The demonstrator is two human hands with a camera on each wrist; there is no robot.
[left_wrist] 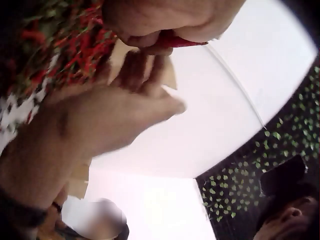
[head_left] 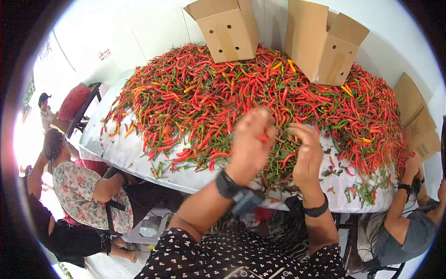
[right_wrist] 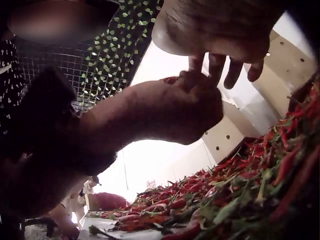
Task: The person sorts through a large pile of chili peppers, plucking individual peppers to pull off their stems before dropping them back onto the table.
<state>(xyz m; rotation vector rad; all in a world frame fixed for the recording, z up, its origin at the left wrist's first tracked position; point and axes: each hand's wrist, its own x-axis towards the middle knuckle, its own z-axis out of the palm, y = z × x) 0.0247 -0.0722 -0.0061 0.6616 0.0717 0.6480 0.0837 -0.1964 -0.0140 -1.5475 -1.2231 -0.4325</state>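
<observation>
In the head view the left hand (head_left: 253, 144), blurred, is raised over the heap of chilies (head_left: 195, 100) with curled fingers around something red. The left wrist view shows this as a red chili (left_wrist: 186, 41) gripped in the left hand (left_wrist: 172, 17). Just to its right, in the head view, is the right hand (head_left: 307, 156), its fingers loosely bent and no object visible in it. In the right wrist view the right hand (right_wrist: 220, 30) hangs its fingers close to the curled left hand (right_wrist: 190, 107). Whether the hands touch, I cannot tell. Green stems (head_left: 281, 153) lie beneath them.
Two cardboard boxes (head_left: 230, 37) (head_left: 341, 56) stand at the back on the heap, and folded cardboard (head_left: 418, 121) leans at the right. The white table (head_left: 111, 149) has its near edge by the forearms. A person in a floral shirt (head_left: 88, 193) sits left; another arm (head_left: 403, 186) reaches in right.
</observation>
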